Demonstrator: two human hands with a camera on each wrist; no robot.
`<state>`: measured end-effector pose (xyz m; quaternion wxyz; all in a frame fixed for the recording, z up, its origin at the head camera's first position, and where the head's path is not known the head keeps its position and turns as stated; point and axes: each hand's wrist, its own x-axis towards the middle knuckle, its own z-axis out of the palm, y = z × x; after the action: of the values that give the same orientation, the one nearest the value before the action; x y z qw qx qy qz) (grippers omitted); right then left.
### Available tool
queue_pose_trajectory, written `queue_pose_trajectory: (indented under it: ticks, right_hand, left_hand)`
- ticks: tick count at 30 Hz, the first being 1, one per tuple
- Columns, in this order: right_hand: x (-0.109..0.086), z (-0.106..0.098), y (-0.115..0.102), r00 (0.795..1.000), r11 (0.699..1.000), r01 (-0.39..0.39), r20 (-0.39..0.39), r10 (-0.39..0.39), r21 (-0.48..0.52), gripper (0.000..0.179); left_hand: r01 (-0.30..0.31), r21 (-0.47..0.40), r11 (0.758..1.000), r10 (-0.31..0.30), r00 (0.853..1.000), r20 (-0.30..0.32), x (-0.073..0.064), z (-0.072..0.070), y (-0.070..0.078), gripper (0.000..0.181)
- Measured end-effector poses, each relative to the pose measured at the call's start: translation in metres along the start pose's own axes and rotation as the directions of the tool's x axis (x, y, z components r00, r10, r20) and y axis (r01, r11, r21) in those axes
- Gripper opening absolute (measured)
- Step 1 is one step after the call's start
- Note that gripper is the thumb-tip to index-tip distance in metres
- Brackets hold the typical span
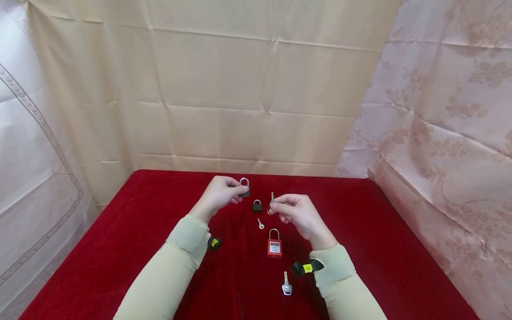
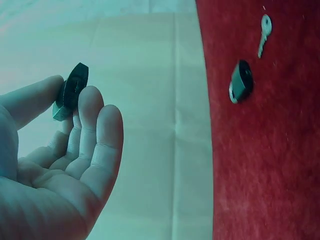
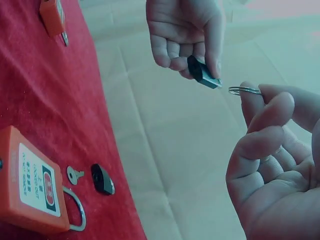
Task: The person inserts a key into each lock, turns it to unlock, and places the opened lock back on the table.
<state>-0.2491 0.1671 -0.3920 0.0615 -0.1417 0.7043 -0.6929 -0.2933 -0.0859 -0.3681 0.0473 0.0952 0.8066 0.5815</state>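
My left hand (image 1: pixel 222 195) pinches a small dark padlock (image 1: pixel 246 193) between thumb and fingers, its silver shackle pointing up. In the left wrist view, the underside of this padlock (image 2: pixel 74 90) faces the camera. My right hand (image 1: pixel 298 213) pinches a key (image 1: pixel 272 196) that stands upright, with a metal ring (image 3: pixel 242 90) beside the fingertips. Both hands are raised, with a gap between padlock and key. On the cloth between them lie a second dark padlock (image 1: pixel 257 206) and a small silver key (image 1: pixel 260 224).
A red padlock (image 1: pixel 274 247) with a white label lies nearer to me, and a larger key (image 1: pixel 286 286) in front of it. An orange object (image 3: pixel 52 19) shows at the right wrist view's corner. Red cloth (image 1: pixel 140 231) covers the table; curtains (image 1: pixel 240 89) hang behind.
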Motion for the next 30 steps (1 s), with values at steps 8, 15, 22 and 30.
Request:
queue_pose_trajectory:
  ticks: [8, 15, 22, 30]
  right_hand:
    - [-0.002, 0.004, -0.002, 0.999, 1.0, -0.008, 0.031, 0.008, 0.0, 0.015]
    - [-0.004, 0.005, -0.004, 0.999, 1.0, -0.003, 0.053, 0.002, 0.015, 0.015]
    - [-0.007, 0.002, -0.002, 0.999, 1.0, -0.015, 0.043, 0.015, 0.017, 0.024]
    - [-0.009, 0.001, -0.001, 1.0, 1.0, 0.01, 0.006, -0.01, 0.019, 0.021]
  left_hand:
    - [-0.031, -0.069, 0.997, 0.031, 1.0, -0.002, -0.021, 0.001, 0.001, 0.021]
    - [-0.027, -0.083, 0.996, 0.025, 0.999, -0.03, -0.04, 0.003, -0.002, 0.018]
    - [-0.057, -0.06, 0.997, 0.055, 0.997, -0.046, -0.042, 0.009, -0.001, 0.017]
    - [-0.073, -0.051, 0.996, 0.071, 0.997, -0.04, -0.04, 0.013, -0.004, 0.013]
